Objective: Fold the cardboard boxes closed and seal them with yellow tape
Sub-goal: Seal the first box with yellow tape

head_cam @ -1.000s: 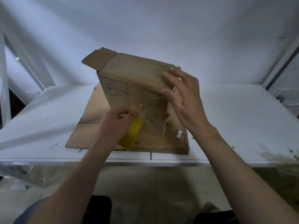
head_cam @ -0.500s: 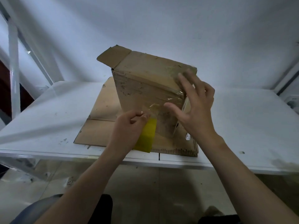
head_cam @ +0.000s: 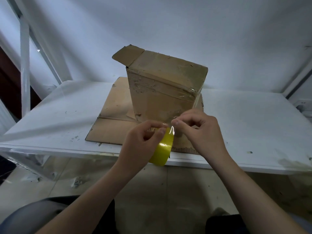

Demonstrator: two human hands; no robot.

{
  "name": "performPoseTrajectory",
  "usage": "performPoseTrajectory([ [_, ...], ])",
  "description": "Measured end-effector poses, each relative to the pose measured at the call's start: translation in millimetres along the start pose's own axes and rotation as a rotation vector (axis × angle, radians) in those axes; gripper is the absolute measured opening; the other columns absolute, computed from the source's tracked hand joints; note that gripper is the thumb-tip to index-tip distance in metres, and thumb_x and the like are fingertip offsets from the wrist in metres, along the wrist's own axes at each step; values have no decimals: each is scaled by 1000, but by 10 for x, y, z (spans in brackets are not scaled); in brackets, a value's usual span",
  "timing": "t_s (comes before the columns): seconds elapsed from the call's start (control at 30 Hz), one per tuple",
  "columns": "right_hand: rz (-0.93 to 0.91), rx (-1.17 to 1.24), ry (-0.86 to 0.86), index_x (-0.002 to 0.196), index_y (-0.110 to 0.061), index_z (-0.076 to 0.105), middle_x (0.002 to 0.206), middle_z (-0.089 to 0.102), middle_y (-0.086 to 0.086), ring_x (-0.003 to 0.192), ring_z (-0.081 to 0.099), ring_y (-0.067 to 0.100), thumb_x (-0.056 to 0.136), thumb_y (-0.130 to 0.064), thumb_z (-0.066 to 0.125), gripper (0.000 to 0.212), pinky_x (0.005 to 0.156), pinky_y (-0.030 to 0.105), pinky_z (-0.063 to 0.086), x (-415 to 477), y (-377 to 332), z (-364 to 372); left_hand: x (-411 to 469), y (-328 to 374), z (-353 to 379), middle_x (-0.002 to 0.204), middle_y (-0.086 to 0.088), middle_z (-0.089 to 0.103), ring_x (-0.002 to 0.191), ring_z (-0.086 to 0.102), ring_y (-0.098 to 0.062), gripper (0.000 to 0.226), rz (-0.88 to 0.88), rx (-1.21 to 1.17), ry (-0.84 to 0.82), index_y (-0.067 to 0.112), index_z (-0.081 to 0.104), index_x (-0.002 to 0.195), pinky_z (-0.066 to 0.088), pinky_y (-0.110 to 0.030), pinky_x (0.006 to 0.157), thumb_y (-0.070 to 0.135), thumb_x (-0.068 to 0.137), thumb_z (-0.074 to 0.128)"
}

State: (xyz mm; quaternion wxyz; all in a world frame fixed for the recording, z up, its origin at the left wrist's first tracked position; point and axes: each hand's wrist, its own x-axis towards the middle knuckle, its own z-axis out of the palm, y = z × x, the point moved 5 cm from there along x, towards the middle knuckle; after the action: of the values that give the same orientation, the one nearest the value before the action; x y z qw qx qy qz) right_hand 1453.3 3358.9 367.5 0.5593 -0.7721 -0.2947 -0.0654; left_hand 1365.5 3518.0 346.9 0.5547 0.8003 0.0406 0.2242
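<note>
Head view: taping step on cardboard box [head_cam: 162, 92], strip about to be parted from roll.
Stands on flat cardboard sheet [head_cam: 111, 122] on tabletop [head_cam: 50, 119], one flap [head_cam: 127, 54] sticking out at upper left. Left hand [head_cam: 143, 142] grip wraps yellow tape roll [head_cam: 163, 149] just before box base; right hand [head_cam: 199, 130] grip pinches the drawn strip [head_cam: 169, 128] beside it. Next, by judgement: calls for a sharp tear close to roll, then pressing loose end flat.

Hands together up front, fingers curled.
My left hand [head_cam: 143, 139] grips yellow tape [head_cam: 164, 147]; right hand [head_cam: 197, 129] pinches its loose end.
</note>
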Motion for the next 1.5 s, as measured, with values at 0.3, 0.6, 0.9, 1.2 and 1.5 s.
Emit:
performPoseTrajectory([
  [0.3,135,236,11,79,-13,76,98,71,-7,94,69,22,86,-26,74,15,81,57,58,-24,163,128,-47,-226,99,61,5,62,55,58,-7,83,-55,-27,-248,56,15,147,49,-23,54,24,94,70],
  [0.6,90,35,-7,72,-28,69,106,64,-6,94,61,0,88,-18,76,20,76,16,49,-48,124,122,-1,-39,-102,89,7,53,76,55,-14,25,243,352,229,26,51,91,43,-17,62,27,87,75],
  [0.9,-3,2,-66,77,-23,71,105,56,-9,94,59,6,89,-18,76,14,67,15,49,-92,17,177,27,-76,-46,99,13,64,89,62,-5,16,228,335,128,27,70,99,40,-6,68,38,89,74],
  [1.2,-39,2,-94,82,-18,73,108,55,-10,100,59,12,89,-22,75,9,68,15,48,-88,47,189,82,-124,-28,102,15,63,96,62,-5,26,191,252,66,31,73,100,47,-11,71,51,88,63],
  [1.5,-133,-527,15,92,-38,64,108,40,-18,85,50,1,84,-72,49,39,58,13,38,-67,69,102,78,-103,35,99,9,63,94,59,-1,5,231,298,82,15,75,93,42,-7,75,19,90,74],
])
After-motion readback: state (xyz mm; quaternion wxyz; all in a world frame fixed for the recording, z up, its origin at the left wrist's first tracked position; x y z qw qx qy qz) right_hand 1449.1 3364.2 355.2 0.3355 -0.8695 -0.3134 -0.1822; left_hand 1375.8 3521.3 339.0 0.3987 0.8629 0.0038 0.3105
